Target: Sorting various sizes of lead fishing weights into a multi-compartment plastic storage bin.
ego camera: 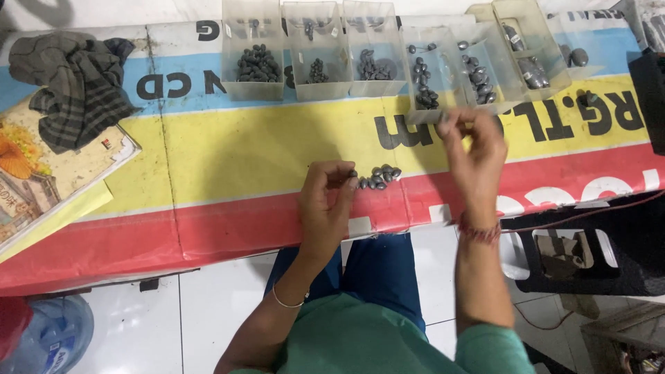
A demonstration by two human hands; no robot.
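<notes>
Small dark grey oval metal weights [379, 177] lie in a loose heap on the red-yellow banner table [228, 159] | left hand [325, 201] pinches one beside heap | right hand [474, 149] raised, fingertips pressed together, content unclear | risk: rounded pieces may roll off the near edge if nudged.

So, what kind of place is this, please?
Probably a small workshop or sorting bench. Clear plastic bins hold dark metal weights by size, a small pile of weights lies on the banner-covered table, and the floor is tiled.
</notes>
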